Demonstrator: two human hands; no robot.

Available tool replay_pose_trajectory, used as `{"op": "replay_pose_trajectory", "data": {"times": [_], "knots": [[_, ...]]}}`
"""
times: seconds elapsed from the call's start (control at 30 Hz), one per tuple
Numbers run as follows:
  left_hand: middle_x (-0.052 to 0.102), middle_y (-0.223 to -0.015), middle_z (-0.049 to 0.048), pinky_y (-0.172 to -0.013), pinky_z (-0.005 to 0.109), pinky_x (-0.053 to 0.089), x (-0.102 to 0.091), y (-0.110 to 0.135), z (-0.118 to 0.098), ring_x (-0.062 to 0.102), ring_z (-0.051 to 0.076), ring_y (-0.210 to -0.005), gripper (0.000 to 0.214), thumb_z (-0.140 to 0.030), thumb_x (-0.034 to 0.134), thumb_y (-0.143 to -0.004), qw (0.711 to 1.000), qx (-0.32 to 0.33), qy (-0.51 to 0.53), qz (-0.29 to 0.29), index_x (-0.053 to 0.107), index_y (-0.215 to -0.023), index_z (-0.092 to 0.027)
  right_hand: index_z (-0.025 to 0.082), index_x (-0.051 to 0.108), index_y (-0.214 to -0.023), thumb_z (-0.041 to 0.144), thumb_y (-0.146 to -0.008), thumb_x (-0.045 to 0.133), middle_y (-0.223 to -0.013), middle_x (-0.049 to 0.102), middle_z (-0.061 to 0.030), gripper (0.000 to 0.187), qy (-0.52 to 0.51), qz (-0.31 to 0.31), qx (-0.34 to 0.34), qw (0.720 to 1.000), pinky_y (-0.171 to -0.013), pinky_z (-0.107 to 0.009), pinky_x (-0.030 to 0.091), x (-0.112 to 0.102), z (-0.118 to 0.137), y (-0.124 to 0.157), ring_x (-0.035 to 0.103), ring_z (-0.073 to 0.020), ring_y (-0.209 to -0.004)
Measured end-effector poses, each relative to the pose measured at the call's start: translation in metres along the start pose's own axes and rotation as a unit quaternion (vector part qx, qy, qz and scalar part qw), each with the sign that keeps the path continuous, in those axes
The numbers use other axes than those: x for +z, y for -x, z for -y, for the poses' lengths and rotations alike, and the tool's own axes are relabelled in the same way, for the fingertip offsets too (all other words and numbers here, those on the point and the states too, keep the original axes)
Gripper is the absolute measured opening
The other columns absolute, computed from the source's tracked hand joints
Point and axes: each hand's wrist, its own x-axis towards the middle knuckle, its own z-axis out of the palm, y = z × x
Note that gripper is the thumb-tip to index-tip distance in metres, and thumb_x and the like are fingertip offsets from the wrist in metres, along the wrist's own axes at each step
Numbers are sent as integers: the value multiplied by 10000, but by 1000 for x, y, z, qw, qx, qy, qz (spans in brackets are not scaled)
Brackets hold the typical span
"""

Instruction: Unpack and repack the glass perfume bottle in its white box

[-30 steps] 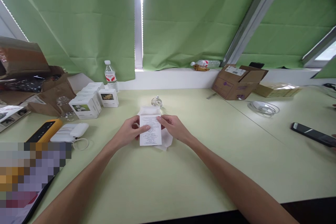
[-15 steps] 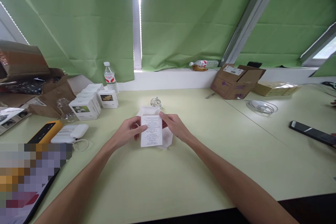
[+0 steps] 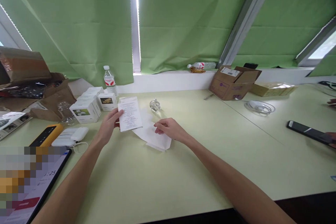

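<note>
Left hand (image 3: 109, 126) pinching printed leaflet (image 3: 130, 113) by its near-left edge, holding it raised and tilted. Right hand (image 3: 168, 129) resting half-curled fingers on white flat packet (image 3: 154, 138) directly beneath it; gripping or only pressing, cannot tell. Judging: keeping pinch light and packet pinned against dragging. Versus half second ago: leaflet leaving both-hand hold, swinging left toward white boxes (image 3: 88, 106); right hand releasing it.

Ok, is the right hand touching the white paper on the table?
Touching. In the head view the right hand rests its fingertips on the white paper, no gap.
</note>
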Motion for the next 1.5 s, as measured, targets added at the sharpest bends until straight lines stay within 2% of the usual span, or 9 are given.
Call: {"op": "replay_pose_trajectory", "data": {"times": [0.17,0.27,0.43,0.63,0.73,0.87,1.07,1.3,1.5], "knots": [[683,-876,74,-538,240,473,-19,-13,8,623,176,-668,501,-526,641,-717,992,-34,-2,-125,653,-1037,-140,176,685,-781,421,-856,507,-795,727,-47,312,50,22,4,998,-624,-261,451,-9,-2,-2,625,-156,-696],[641,-706,37,-448,226,408,-24,-13,8,560,149,-543,520,-534,635,-711,983,-70,-85,-147,654,-1038,-131,173,628,-640,416,-837,509,-706,713,-43,335,86,28,12,996,-563,-259,405,-18,-7,-3,561,-135,-578],[640,-695,42,-483,265,389,-25,-10,13,569,188,-567,566,-611,518,-763,934,-81,-335,-90,666,-1066,-156,178,556,-563,404,-820,502,-660,686,-28,347,120,8,6,993,-496,-258,313,-23,-14,-5,442,-107,-486],[649,-1001,99,-665,297,379,-18,-7,20,580,275,-908,506,-541,523,-784,870,1,-471,-143,628,-1122,-181,181,548,-565,390,-812,496,-656,667,-12,328,127,9,-4,992,-510,-255,307,-21,-16,-7,427,-104,-495],[657,-791,35,-608,266,346,-3,2,10,581,207,-719,385,-525,435,-855,861,52,-499,-89,653,-955,-224,179,540,-553,387,-815,489,-659,667,-12,339,125,15,-6,992,-516,-252,316,-22,-15,-7,429,-102,-498],[574,-584,10,-529,261,267,27,20,-5,498,175,-550,475,-575,345,-889,847,83,-524,-33,589,-680,-226,178,551,-572,386,-820,490,-651,663,-9,329,121,15,-8,992,-518,-247,320,-23,-15,-6,430,-101,-498],[537,-532,18,-510,264,238,59,40,-5,481,185,-516,505,-648,413,-828,850,74,-520,40,506,-578,-220,176,578,-589,387,-828,490,-660,668,-18,331,117,16,-11,993,-533,-244,346,-23,-16,-6,465,-109,-521],[593,-578,11,-494,258,263,72,46,8,535,198,-536,297,-513,545,-789,901,64,-421,78,565,-719,-225,173,606,-603,362,-829,497,-666,675,-21,314,115,-2,-18,993,-563,-249,378,-21,-18,-8,519,-121,-551],[529,-459,-18,-444,260,290,79,48,11,479,156,-403,306,-420,491,-827,920,30,-375,109,463,-603,-215,166,684,-746,337,-837,498,-749,701,-40,268,110,-37,-26,993,-627,-265,423,-18,-19,-11,595,-156,-660]]}}
